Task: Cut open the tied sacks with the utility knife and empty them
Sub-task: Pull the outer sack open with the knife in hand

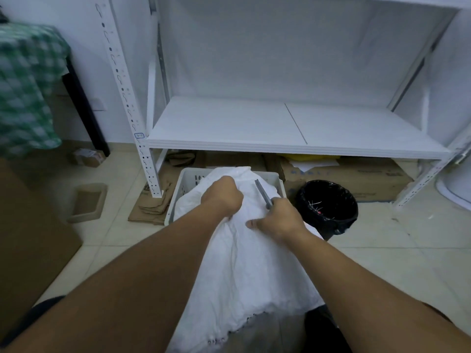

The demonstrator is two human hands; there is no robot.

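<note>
Head view is showing the left hand (221, 196) bunching a white woven sack (244, 271) in its fist, while the right hand (277, 217), just beside it, is curling round a grey utility knife (262, 192) pointing away. Beyond the hands the sack's far end is lying in a white plastic crate (184, 183); a black lined bin (328, 207) is standing right of the right hand. Emptying looks underway: lifting the stitched near end, blade turned from the left knuckles, is advisable.

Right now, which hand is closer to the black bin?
Right. The right hand, holding the knife, is just left of the black bin; the left hand grips the sack farther left.
</note>
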